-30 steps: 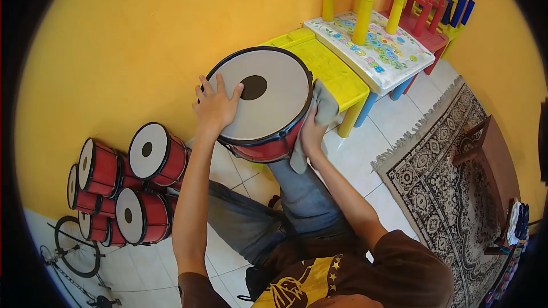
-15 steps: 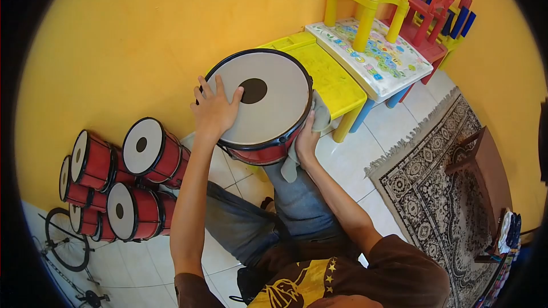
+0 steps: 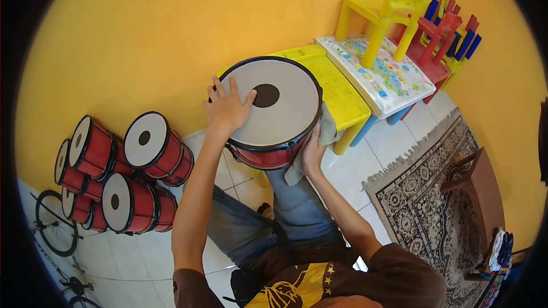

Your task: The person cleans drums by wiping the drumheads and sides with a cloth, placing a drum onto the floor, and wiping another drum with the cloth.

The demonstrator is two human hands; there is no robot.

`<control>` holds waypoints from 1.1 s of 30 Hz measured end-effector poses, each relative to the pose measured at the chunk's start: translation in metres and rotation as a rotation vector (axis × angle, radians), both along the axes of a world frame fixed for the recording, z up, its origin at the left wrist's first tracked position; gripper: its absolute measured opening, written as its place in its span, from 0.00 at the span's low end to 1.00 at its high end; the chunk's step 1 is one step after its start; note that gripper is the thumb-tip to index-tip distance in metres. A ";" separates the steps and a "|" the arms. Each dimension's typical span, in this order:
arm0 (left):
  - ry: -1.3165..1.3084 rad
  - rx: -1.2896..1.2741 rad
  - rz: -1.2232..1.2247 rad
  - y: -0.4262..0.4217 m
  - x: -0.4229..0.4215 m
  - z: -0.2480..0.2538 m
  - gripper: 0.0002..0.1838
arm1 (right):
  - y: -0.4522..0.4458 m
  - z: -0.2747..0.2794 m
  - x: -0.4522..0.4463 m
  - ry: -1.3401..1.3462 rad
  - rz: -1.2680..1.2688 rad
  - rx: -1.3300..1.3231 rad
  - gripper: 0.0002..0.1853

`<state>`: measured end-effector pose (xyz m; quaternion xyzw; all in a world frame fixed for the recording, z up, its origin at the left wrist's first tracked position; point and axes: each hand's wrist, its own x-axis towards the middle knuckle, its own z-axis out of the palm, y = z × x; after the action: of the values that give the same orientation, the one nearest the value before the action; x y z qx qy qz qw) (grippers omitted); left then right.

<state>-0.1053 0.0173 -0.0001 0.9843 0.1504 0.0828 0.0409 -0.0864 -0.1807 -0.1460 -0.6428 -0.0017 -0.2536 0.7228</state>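
A red drum (image 3: 273, 158) with a black rim and a pale head (image 3: 285, 102), marked by a dark round patch (image 3: 266, 96), is tilted up in front of me. It appears to rest over my leg or on something beneath it that I cannot see. My left hand (image 3: 228, 111) lies on the left part of the head, fingers spread towards the rim and thumb near the dark patch. At the lower right side of the drum, my right hand (image 3: 313, 153) presses a grey cloth (image 3: 327, 126) against the shell. Its fingertips are partly hidden.
Several red drums (image 3: 132, 202) are stacked at the left by the yellow wall, near a bicycle (image 3: 56, 222). Behind my drum stand a yellow table (image 3: 337, 88) and a white printed table (image 3: 411, 85) carrying a yellow chair (image 3: 374, 20). A patterned rug (image 3: 425, 194) lies right.
The view has shifted slightly, so the drum and both hands sit a little lower and further right. The right hand and cloth have changed slightly along the drum's side; the left hand stays on the head.
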 end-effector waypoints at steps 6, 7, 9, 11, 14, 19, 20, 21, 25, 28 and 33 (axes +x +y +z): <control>0.021 -0.019 -0.005 0.000 0.005 0.001 0.46 | -0.005 -0.010 -0.002 0.032 0.000 -0.041 0.25; 0.026 -0.014 -0.007 0.001 0.004 0.002 0.46 | -0.006 -0.005 -0.001 -0.004 -0.008 -0.084 0.25; 0.028 -0.008 -0.016 0.002 0.005 0.002 0.46 | -0.007 0.011 -0.012 -0.144 -0.057 -0.230 0.25; 0.023 -0.008 -0.015 0.003 0.007 0.003 0.47 | -0.007 0.025 -0.028 -0.251 -0.101 -0.348 0.25; 0.015 -0.010 -0.030 0.002 0.011 0.004 0.47 | -0.005 0.014 -0.025 -0.230 -0.139 -0.285 0.23; 0.020 0.013 -0.051 0.006 0.009 0.003 0.48 | -0.018 0.023 0.029 0.003 -0.124 0.000 0.26; 0.013 0.010 -0.059 0.007 0.007 0.003 0.48 | -0.023 0.022 0.039 0.008 -0.108 0.028 0.25; 0.009 0.005 -0.068 0.007 0.008 0.005 0.48 | -0.027 0.025 0.045 0.014 -0.093 0.054 0.25; 0.037 -0.005 -0.093 0.005 0.014 0.008 0.55 | -0.032 0.026 0.040 -0.024 0.093 0.024 0.25; 0.081 0.010 -0.136 0.007 0.019 0.013 0.63 | -0.031 0.028 0.034 -0.154 0.108 -0.104 0.22; 0.078 0.011 -0.283 0.026 0.044 0.007 0.67 | -0.037 0.037 0.017 -0.216 0.027 -0.367 0.20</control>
<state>-0.0610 0.0437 0.0073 0.9983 0.0111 0.0388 0.0410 -0.0691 -0.2173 -0.1090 -0.7325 -0.1340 -0.3070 0.5927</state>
